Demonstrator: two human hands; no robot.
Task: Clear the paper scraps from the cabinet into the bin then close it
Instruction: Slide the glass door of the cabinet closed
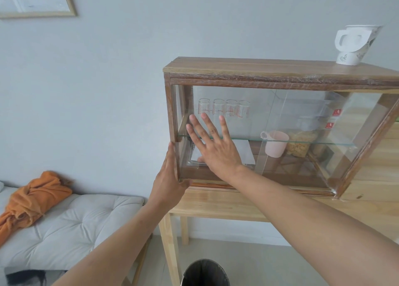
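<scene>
A wooden cabinet (259, 68) with sliding glass doors stands on a light wooden table. My right hand (212, 146) lies flat with fingers spread against the left glass door (248, 121). My left hand (170, 177) presses flat on the cabinet's left front post, thumb at the bottom corner. Behind the glass on the lower level lies a white sheet of paper (244, 150) in a clear tray. A dark bin (205, 274) stands on the floor below, at the bottom edge of view.
Inside the cabinet are several measuring glasses (223, 108), a pink cup (275, 143), a jar of snacks (299, 144) and clear boxes. White cups (354, 44) stand on top. A grey cushioned bench (71, 225) with an orange cloth (32, 199) is on the left.
</scene>
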